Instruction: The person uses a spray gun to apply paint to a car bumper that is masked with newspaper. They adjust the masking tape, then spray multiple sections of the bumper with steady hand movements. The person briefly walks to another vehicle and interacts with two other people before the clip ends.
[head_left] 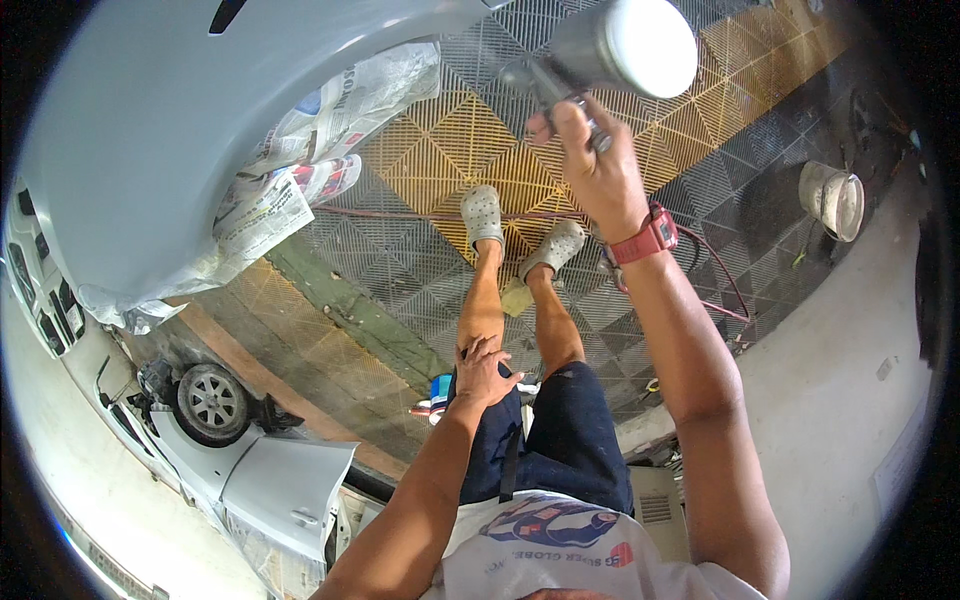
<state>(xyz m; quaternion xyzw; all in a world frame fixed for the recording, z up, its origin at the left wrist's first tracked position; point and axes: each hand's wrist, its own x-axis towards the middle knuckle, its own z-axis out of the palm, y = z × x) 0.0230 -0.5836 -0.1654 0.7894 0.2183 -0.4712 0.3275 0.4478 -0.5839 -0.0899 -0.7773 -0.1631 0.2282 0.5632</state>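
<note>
My right hand is raised in front of me, shut on the grip of a paint spray gun with a grey metal cup and white lid. The gun sits just right of a pale grey car body panel that fills the upper left. A red watch is on that wrist. My left hand rests flat on my left thigh, fingers spread, holding nothing. I stand in dark shorts and grey clogs on a yellow and grey grid floor.
Newspaper masking hangs below the panel's edge. A red hose trails across the tiles behind my feet. A white bucket stands at the right. A silver car with a bare wheel is at the lower left.
</note>
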